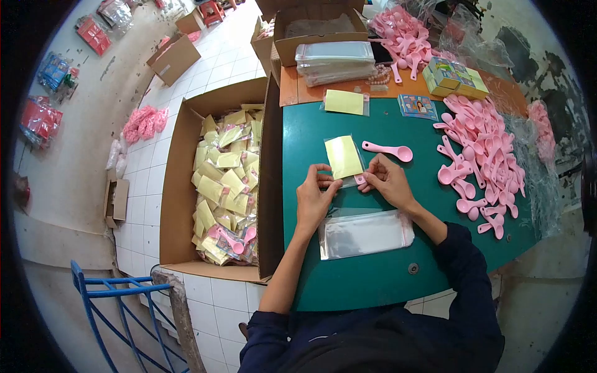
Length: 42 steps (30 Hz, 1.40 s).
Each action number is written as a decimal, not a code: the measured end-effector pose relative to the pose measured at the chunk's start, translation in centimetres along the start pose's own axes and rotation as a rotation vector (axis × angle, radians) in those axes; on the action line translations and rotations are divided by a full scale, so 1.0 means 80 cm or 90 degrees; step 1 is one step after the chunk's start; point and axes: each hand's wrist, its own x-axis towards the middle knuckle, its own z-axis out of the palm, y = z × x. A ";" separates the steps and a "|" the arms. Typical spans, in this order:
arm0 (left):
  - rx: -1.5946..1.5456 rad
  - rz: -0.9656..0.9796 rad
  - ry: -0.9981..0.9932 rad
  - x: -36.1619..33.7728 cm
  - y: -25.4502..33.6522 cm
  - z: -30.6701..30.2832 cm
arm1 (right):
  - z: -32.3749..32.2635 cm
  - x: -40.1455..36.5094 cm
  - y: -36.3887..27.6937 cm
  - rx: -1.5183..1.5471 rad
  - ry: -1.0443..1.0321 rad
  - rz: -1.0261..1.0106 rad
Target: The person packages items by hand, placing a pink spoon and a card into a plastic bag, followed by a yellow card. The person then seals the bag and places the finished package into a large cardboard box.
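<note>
Over the green table, both hands are at a clear plastic bag with a yellow card (344,158) in it. My left hand (318,196) pinches the bag's lower left corner between thumb and fingers. At the lower right corner, my right hand (388,181) is closed on a small pink piece (360,179), apparently the end of a spoon handle; the rest of it is hidden. A loose pink measuring spoon (390,150) lies just beyond my right hand. Nearer my body is a stack of clear plastic bags (367,235), lying flat between my forearms.
A large pile of pink spoons (485,149) covers the table's right side. To the left stands a cardboard box (268,186) filled with packed bags. Printed cards (418,107), another yellow card (344,102) and more clear bags (336,59) lie at the back. A blue metal frame (124,283) stands lower left.
</note>
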 end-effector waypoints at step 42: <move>0.174 0.273 -0.272 -0.042 0.047 0.036 | -0.083 0.018 -0.046 -0.656 -0.014 -0.225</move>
